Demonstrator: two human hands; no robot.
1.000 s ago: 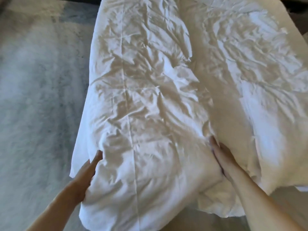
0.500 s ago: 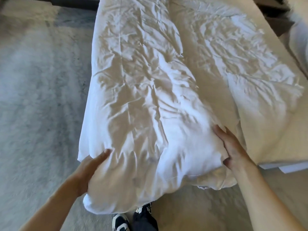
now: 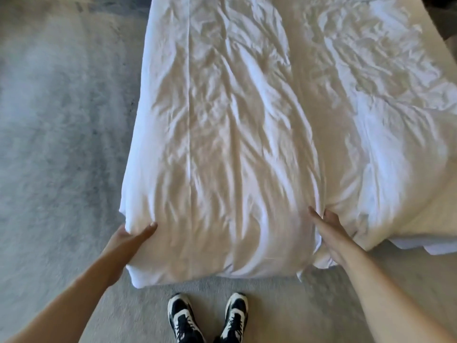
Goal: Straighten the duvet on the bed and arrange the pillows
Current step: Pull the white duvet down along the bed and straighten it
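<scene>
While the one white duvet (image 3: 222,134) lies lengthwise away from me on the bed (image 3: 430,219), its near end hangs over the foot of the mattress toward my feet. It is a single thick piece, folded into a long roll on the left half of the bed, with one straight seam running down its length and many creases fanning toward its near end. A second, flatter spread of the same white cloth covers the right half of the bed, crumpled and sunlit; I cannot tell where one layer ends and the other begins.

My two hands have the near end between them. My left hand (image 3: 128,240) cups the left corner, thumb lying on top of the fabric and the fingers tucked out of sight under the fold, so it grips the duvet. My right hand (image 3: 326,226) sits in the crease at the roll's right side; its fingers curl round a bunch of cloth, thumb on top, holding it firmly. Both forearms are bare and reach in from the bottom corners.

Below the hanging edge, my two shoes (image 3: 207,318), black and white with dark laces, stand side by side on the pale grey carpet (image 3: 54,144). At the far right one strip of bare beige mattress edge shows beside the cloth.
</scene>
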